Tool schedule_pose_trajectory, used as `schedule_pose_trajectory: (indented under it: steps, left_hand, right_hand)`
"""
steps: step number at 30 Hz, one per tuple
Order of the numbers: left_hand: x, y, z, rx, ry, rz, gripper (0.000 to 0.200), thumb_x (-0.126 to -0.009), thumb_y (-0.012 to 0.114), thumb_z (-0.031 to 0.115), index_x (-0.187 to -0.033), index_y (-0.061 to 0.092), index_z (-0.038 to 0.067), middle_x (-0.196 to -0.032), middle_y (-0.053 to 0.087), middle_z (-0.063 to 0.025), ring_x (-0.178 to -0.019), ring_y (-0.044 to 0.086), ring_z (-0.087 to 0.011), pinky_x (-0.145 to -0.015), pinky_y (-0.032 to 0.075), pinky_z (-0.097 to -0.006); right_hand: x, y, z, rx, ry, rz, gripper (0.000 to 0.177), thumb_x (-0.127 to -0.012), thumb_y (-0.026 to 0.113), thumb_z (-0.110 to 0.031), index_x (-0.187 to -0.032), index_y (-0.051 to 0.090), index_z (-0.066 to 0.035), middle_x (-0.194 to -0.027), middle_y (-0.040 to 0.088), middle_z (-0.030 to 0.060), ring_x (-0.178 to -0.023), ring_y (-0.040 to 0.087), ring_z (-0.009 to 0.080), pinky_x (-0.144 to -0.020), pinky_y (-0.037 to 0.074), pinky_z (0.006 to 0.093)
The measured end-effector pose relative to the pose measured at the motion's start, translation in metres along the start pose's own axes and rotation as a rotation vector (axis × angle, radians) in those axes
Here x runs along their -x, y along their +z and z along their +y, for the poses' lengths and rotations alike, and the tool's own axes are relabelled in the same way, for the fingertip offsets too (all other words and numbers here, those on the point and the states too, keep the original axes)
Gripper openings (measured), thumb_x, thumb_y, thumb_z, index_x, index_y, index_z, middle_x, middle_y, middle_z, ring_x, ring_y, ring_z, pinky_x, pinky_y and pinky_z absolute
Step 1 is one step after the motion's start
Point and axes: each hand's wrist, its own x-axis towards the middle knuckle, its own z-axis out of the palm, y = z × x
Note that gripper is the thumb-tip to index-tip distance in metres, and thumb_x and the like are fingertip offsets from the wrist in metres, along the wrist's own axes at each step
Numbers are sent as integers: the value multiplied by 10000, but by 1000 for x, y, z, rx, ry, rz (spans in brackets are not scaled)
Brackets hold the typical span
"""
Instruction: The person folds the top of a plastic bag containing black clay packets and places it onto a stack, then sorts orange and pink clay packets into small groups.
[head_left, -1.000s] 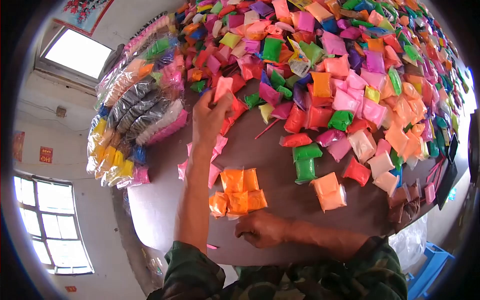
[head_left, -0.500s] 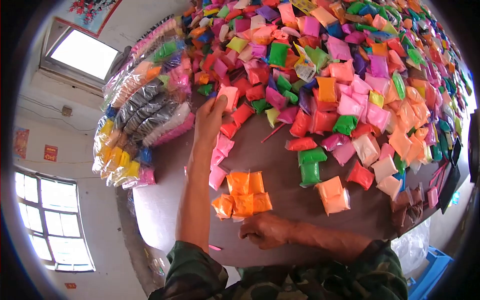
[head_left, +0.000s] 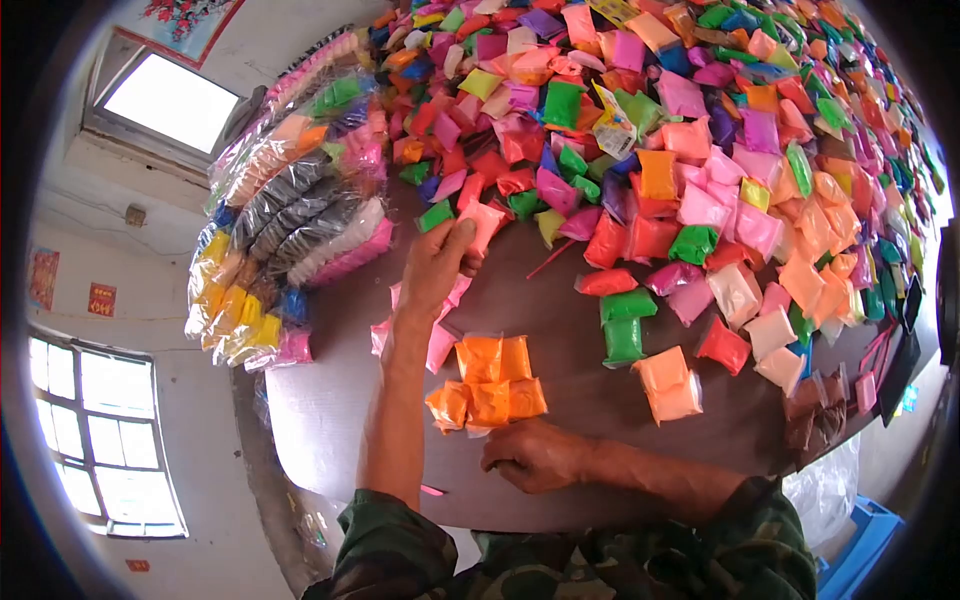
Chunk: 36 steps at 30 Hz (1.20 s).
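Note:
My left hand [head_left: 437, 265] grips a salmon-pink packet [head_left: 483, 224], held just over the table at the near edge of a big heap of coloured packets [head_left: 700, 130]. Below that hand lies a small group of pink packets [head_left: 440, 335]. My right hand [head_left: 535, 455] rests on the brown table [head_left: 560, 320] with its fingers curled, holding nothing, right below a cluster of orange packets [head_left: 487, 385].
Clear bags stuffed with sorted packets [head_left: 290, 215] are stacked at the table's left end. Green packets [head_left: 622, 325], a peach pair [head_left: 668, 383] and brown packets [head_left: 815, 410] lie apart to the right. A blue stool [head_left: 865, 545] stands past the table's near-right edge.
My left hand has drawn the salmon-pink packet out of the heap and back toward me, lowering it near the pink group. My right hand has stayed put by the orange cluster.

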Motion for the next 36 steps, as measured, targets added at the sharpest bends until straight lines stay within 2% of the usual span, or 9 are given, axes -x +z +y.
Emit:
schedule_pose_trajectory:
  steps: [3, 7, 12, 19, 23, 24, 27, 28, 36]
  left_hand:
    - [10, 10, 3, -127, 23, -34, 379, -1065, 642, 398, -1019, 717, 29, -794, 680, -26, -695, 629, -86, -627, 523, -263]
    - [32, 14, 17, -233, 45, 11, 383, -1062, 648, 382, -1036, 710, 5, -784, 679, -25, -689, 629, -82, -622, 516, -260]
    - [60, -9, 17, -269, 38, 86, 384, -1051, 658, 374, -950, 708, 7, -741, 662, -16, -671, 621, -76, -608, 502, -254]
    - [99, -81, 5, -212, 21, 267, 384, -1046, 660, 382, -932, 713, 20, -735, 655, -17, -656, 595, -67, -598, 484, -239]
    - [128, -78, -1, -170, -49, 315, 325, -1062, 643, 323, -1223, 710, 49, -840, 694, -25, -697, 608, -55, -603, 485, -219]
    - [131, -86, -12, -161, -91, 247, 376, -1073, 625, 293, -1374, 651, 69, -922, 713, -34, -738, 649, -73, -620, 520, -230]
    - [142, -80, -24, -67, -82, 303, 352, -1065, 614, 274, -1323, 670, 41, -936, 715, -28, -752, 679, -87, -607, 542, -235]
    - [145, -80, -21, -99, -116, 276, 355, -1074, 580, 242, -1357, 642, 37, -1027, 715, -48, -818, 701, -111, -626, 566, -251]
    - [158, -85, -37, 39, -137, 269, 380, -1091, 545, 192, -1435, 568, 31, -1162, 677, -68, -911, 718, -174, -701, 606, -311]
  right_hand:
    - [0, 1, 2, 25, -24, 4, 178, -851, 614, 32, -992, 711, -18, -938, 704, 159, -921, 695, 382, -810, 564, 479]
    - [2, 6, 6, 50, 1, 15, 193, -838, 621, 32, -992, 719, -27, -947, 709, 157, -928, 701, 380, -825, 571, 479]
    - [-1, 2, 2, 33, 20, -1, 176, -828, 638, -19, -979, 728, -3, -939, 716, 206, -931, 702, 404, -834, 559, 483]
    - [0, 3, 2, 89, 2, 0, 179, -835, 626, 24, -967, 731, -36, -926, 709, 144, -894, 714, 355, -789, 578, 451]
    - [-1, 2, 1, 81, -14, -1, 176, -837, 622, 1, -977, 726, -26, -915, 709, 167, -885, 707, 370, -790, 568, 460]
    - [-2, 2, 0, 80, -14, -4, 174, -837, 621, -11, -978, 722, -17, -910, 708, 182, -884, 704, 380, -797, 565, 467]
    - [-2, -1, -8, 90, 39, -21, 164, -844, 616, 1, -969, 721, -13, -914, 713, 179, -881, 709, 372, -797, 568, 459]
    - [-2, -1, -11, 86, 43, -17, 159, -848, 616, 0, -967, 721, -12, -920, 715, 180, -884, 711, 369, -799, 569, 458]
    - [-2, -3, -13, 101, 84, -29, 147, -856, 620, -11, -957, 727, -15, -950, 726, 184, -914, 717, 363, -821, 572, 456]
